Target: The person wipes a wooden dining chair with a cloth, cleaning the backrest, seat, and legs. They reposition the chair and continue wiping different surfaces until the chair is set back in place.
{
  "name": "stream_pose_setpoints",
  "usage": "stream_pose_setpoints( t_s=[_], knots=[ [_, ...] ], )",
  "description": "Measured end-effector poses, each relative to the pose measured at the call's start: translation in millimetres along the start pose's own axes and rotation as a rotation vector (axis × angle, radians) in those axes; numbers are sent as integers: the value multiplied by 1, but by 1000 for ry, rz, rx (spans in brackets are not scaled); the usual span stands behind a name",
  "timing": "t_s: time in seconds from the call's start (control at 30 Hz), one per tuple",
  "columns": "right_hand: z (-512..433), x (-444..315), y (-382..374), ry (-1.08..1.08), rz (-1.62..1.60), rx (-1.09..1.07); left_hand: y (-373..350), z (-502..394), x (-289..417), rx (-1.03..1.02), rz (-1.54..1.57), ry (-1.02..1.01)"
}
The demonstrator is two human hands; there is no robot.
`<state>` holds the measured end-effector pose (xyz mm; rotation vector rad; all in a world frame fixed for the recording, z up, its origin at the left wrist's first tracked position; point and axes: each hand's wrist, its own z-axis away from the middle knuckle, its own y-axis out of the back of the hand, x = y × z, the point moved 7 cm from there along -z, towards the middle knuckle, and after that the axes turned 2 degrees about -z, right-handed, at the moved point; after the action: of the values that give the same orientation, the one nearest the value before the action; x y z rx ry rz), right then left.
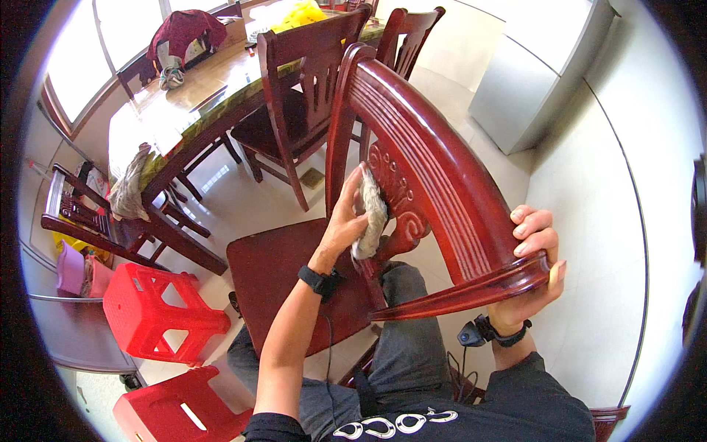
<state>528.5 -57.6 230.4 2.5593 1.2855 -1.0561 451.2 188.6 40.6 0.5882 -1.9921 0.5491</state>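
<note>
Right before me stands a dark red varnished wooden chair, its curved, grooved backrest [420, 149] rising at my right and its flat seat [276, 271] to the left. My left hand [348, 212] presses a crumpled grey cloth [371, 215] against the carved splat [406, 218] of the backrest. Part of the carving is hidden behind cloth and fingers. With my right hand [538, 248] I grip the near top corner of the backrest, fingers over the top rail and thumb at the post's end.
A glossy-topped dining table [193, 132] stands at upper left, with another wooden chair [309, 83] against it. A rag [130, 188] hangs off its corner. Red plastic stools [160, 309] sit at lower left. A grey cabinet-like appliance [519, 88] stands at upper right beside the wall.
</note>
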Motion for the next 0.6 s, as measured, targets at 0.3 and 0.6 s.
stream_pose_setpoints(
  t_s=[0.3,0.6],
  knots=[
    [0,2,-1,-6,-65,1,-16,-12,13,280,-166,39],
    [2,4,0,-43,-93,12,-17,10,-7,257,-195,51]
  ],
)
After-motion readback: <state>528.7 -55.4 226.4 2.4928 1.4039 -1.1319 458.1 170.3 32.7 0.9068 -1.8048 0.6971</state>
